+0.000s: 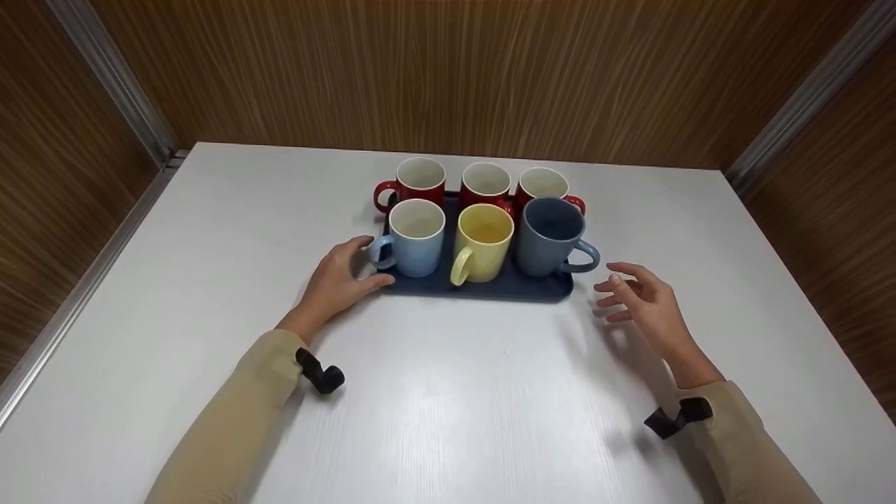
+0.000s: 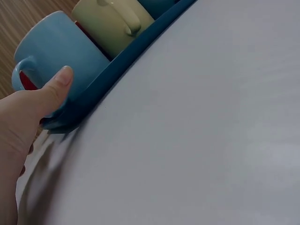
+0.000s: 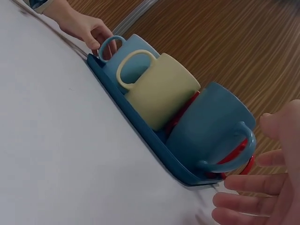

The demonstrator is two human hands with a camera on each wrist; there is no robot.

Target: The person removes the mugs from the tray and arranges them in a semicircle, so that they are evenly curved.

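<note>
- Dark blue tray lies on the white counter between the two hands, with six mugs standing on it in two rows.
- Left hand rests at the tray's left near corner; its thumb lies along the rim, and in the left wrist view the thumb tip sits against the tray edge just below the light blue mug.
- Its other fingers curl toward that mug's handle; whether they touch the handle is hard to tell from these views.
- Right hand hovers just off the tray's right end, fingers spread and relaxed, holding nothing and clear of the tray.
- Nearest the right hand stands the grey-blue mug, its handle pointing toward that hand.
- Yellow mug stands between the two blue ones, handle turned toward the person.
- Behind these, farther from both hands, three red mugs stand in a row with pale insides.
- Beige sleeves cover both forearms, and a small black mount sits at each wrist.
</note>
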